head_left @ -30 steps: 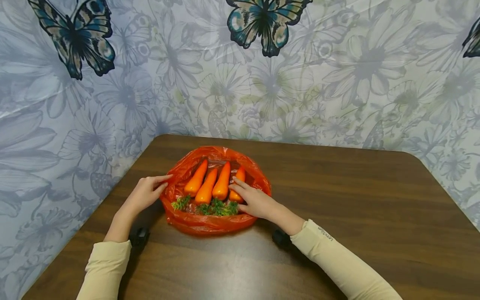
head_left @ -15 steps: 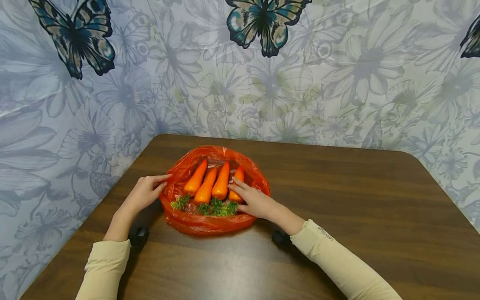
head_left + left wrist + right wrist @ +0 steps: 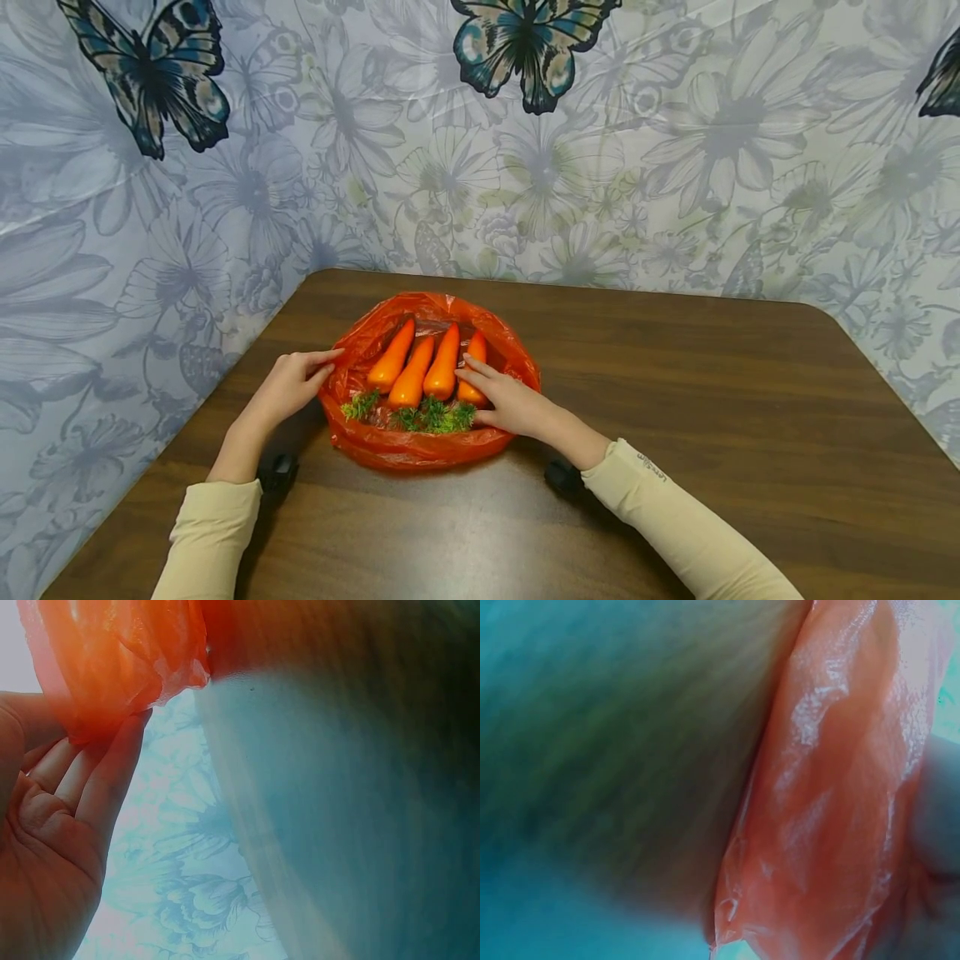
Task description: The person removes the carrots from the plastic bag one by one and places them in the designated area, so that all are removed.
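Observation:
In the head view, an open red plastic bag lies on the table with its rim spread. Several orange carrots with green leafy tops lie side by side inside it. At the bag's left rim, my left hand pinches the thin plastic between thumb and fingers. My right hand reaches over the right rim, its fingers extended across the rightmost carrot and touching it. Its thumb is beside the green tops. In the right wrist view the bag's side hides most of this hand.
The brown wooden table extends to the right and in front of the bag. Behind it hangs a pale flowered cloth with butterfly decorations. Dark wrist devices sit under both wrists.

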Demonstrator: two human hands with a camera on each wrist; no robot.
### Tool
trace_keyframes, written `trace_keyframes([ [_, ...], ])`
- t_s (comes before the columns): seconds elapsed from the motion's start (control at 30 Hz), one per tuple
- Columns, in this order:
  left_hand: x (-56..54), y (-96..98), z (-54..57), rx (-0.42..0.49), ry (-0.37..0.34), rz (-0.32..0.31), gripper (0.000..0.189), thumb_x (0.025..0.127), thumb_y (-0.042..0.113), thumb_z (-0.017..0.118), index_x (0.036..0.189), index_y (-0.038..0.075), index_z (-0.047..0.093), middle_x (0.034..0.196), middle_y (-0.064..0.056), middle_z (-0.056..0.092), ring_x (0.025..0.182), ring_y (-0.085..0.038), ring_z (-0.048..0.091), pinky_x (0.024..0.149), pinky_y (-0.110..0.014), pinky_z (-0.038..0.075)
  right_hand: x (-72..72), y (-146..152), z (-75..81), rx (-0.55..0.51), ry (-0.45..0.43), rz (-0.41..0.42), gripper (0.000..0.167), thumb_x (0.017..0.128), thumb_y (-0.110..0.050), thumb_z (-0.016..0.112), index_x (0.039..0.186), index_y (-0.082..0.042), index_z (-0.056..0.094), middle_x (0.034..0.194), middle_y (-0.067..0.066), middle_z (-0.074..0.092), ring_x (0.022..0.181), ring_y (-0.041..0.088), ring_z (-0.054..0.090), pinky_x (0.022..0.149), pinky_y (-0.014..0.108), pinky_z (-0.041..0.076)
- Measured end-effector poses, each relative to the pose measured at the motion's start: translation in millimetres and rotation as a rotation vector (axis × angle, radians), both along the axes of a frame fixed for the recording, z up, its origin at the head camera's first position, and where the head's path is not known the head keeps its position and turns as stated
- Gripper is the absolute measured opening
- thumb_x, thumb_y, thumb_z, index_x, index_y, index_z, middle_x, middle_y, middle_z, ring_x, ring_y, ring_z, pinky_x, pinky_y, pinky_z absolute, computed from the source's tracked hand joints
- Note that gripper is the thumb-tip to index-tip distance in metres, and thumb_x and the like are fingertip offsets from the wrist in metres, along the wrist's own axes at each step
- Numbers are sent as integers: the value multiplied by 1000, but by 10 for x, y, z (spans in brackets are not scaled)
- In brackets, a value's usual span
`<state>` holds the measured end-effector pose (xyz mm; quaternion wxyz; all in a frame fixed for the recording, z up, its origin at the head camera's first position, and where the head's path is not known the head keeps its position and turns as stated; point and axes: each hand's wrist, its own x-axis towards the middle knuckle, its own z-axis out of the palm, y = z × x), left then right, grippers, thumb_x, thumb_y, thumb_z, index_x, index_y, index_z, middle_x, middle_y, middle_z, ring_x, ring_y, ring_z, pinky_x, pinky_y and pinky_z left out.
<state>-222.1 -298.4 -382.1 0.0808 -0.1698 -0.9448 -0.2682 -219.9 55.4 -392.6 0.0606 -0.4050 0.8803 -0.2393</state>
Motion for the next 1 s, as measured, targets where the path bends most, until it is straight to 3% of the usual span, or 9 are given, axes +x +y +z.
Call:
trace_keyframes([
  [0.2,32,-14,-10,5,-6,7,32,89,-3,59,120,-6,60,104,-27,62,54,-17,43,46,-25,40,11,1,1,-11,-2,7,65,86,-15,69,143,-6,39,151,17,21,122,34,44,99,46,38],
  [0.43,19,-13,-4,26,-13,-5,32,89,-4,58,121,-7,59,109,-30,60,57,-18,48,48,-25,43,5,18,42,-59,20,11,67,86,-13,69,144,-5,36,152,15,19,117,29,50,99,56,33],
  [0.73,-13,-2,32,24,-2,-3,32,89,-3,58,121,-7,60,110,-29,60,64,-20,53,51,-25,44,-9,34,98,-95,36,24,67,86,-13,69,144,-6,36,152,14,18,116,28,51,95,47,40],
  [1.0,-10,8,24,26,-10,-13,32,89,-4,57,121,-7,59,108,-29,60,57,-18,48,47,-25,40,18,64,137,-133,29,36,67,84,-7,69,143,-6,37,152,14,19,122,28,45,92,37,44],
])
